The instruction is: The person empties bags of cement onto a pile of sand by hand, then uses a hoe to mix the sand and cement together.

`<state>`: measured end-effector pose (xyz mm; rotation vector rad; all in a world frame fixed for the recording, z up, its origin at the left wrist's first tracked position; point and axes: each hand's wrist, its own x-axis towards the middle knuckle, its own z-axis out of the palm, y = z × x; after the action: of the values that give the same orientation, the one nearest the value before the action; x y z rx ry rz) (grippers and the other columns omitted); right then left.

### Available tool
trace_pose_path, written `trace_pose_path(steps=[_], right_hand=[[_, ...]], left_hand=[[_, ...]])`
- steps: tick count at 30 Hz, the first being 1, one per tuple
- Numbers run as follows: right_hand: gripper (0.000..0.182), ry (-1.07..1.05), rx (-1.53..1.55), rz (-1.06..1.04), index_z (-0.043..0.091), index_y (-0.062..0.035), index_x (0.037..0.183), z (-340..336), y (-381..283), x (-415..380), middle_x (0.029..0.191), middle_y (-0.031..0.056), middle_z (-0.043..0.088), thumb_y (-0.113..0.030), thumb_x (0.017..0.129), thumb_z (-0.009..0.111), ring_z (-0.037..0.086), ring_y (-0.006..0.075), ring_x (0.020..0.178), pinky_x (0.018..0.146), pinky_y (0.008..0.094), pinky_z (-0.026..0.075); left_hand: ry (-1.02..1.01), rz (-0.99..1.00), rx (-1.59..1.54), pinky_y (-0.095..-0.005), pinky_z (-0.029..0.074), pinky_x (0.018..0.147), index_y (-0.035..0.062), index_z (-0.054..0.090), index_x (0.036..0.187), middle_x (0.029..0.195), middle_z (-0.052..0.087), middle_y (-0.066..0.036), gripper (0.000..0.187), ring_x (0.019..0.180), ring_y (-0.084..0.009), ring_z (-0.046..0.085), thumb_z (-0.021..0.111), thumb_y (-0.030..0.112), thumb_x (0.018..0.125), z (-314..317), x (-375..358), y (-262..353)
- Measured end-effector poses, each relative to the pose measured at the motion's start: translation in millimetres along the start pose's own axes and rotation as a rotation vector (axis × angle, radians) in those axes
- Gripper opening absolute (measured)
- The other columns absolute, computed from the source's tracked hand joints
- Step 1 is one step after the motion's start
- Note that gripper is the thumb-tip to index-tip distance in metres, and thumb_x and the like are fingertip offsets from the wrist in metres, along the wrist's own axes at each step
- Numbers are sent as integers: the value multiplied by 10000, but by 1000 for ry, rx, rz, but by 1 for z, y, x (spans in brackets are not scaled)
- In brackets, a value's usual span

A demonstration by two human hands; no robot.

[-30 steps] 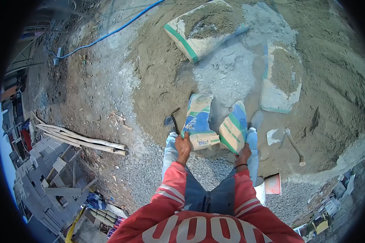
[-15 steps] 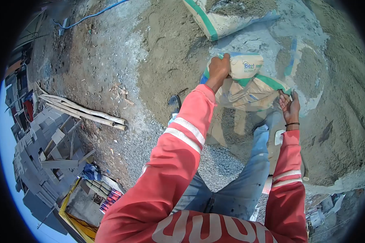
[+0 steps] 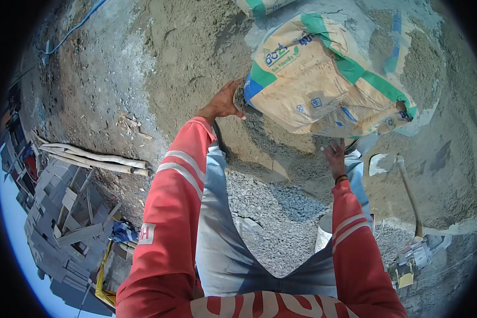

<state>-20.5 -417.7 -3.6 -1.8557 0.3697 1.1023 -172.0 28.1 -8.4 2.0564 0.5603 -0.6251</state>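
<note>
A large tan paper bag (image 3: 312, 85) with green and blue bands and printing lies at the upper middle, its surface dusty and creased. My left hand (image 3: 223, 102) is beside the bag's left corner, fingers spread, with nothing in it. Below the bag's lower edge is my right hand (image 3: 336, 157), its fingers apart and empty, the tips close to the bag. Whether those fingertips touch the paper is hard to tell. Grey-brown sand (image 3: 188, 58) surrounds the bag.
Another bag (image 3: 259, 6) lies at the top edge. A long wooden handle (image 3: 411, 196) rests at the right, near a whitish bucket (image 3: 324, 233) on gravel (image 3: 273, 222). Wooden poles (image 3: 93, 159) lie left, and a blue hose (image 3: 79, 24) runs at the upper left.
Both hands have let go of the bag. It now appears larger and spread out, with its printed face showing. My left hand has moved left, my right hand left and down.
</note>
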Motion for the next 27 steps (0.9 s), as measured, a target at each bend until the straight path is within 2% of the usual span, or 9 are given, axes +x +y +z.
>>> trace_pose_path(steps=[2, 3, 6, 10, 12, 16, 22, 24, 27], right_hand=[[718, -96, -8, -363, 385, -76, 1392, 0, 12, 38, 1342, 83, 493, -133, 777, 753, 554, 235, 1105, 875, 342, 464], [718, -82, -11, -349, 385, -76, 1392, -6, 9, 52, 1342, 83, 493, -133, 777, 753, 554, 235, 1105, 875, 342, 464], [440, -413, -294, -206, 580, 4, 1192, -25, -5, 74, 1186, 78, 615, -134, 801, 729, 541, 155, 1076, 962, 292, 403], [455, -163, -325, -220, 546, 16, 1230, -7, 17, 79, 1224, 78, 590, -93, 812, 691, 528, 187, 1113, 996, 313, 374], [432, 0, 95, -424, 592, 24, 1186, 8, 49, 95, 1179, 48, 615, -155, 821, 736, 541, 146, 1070, 962, 279, 405], [440, 1, 219, -468, 573, 26, 1203, 15, 67, 105, 1206, 53, 598, -137, 824, 726, 532, 162, 1090, 973, 281, 399], [388, 83, 241, -241, 589, -9, 1183, 13, 52, 111, 1168, 41, 611, -116, 830, 710, 559, 159, 1051, 939, 279, 425], [397, 97, 356, -78, 573, -42, 1194, 19, 29, 94, 1130, 40, 615, -139, 834, 712, 598, 160, 986, 836, 299, 503], [421, 74, 408, -125, 540, -57, 1204, 23, 26, 84, 1100, 42, 613, -166, 836, 713, 628, 169, 928, 720, 311, 559]], left_hand=[[12, 55, -41, -422, 280, 1126, 60, 244, 1453, 1417, 371, -204, 1247, 1345, -362, 321, 916, 343, 442, 9, 15, -5], [40, 111, -78, -421, 279, 1126, 56, 248, 1450, 1411, 378, -205, 1246, 1341, -360, 327, 920, 334, 439, 13, 24, -5], [7, 187, -207, -401, 337, 1095, 39, 310, 1401, 1364, 456, -151, 1203, 1285, -304, 421, 953, 251, 406, 19, 54, -12], [-50, 170, -551, -391, 401, 1051, 43, 364, 1356, 1316, 514, -89, 1134, 1226, -233, 481, 962, 122, 396, 38, 57, -17], [-17, 55, -613, -397, 378, 1072, 95, 355, 1397, 1318, 527, -67, 1202, 1239, -230, 478, 967, 149, 364, 39, 56, -19], [-26, 76, -670, -390, 382, 1068, 86, 355, 1395, 1315, 529, -70, 1193, 1239, -226, 477, 966, 135, 371, 46, 56, -25], [84, 96, -763, -383, 418, 1037, 59, 410, 1355, 1274, 563, -79, 1133, 1197, -226, 519, 963, 116, 368, 62, 57, -24], [124, -33, -739, -374, 464, 982, 34, 483, 1287, 1189, 619, -102, 1054, 1107, -235, 586, 967, 160, 359, 58, 46, -9], [260, -81, -595, -366, 498, 924, 8, 534, 1220, 1112, 655, -128, 1003, 1021, -248, 631, 971, 236, 346, 68, 38, 0]])
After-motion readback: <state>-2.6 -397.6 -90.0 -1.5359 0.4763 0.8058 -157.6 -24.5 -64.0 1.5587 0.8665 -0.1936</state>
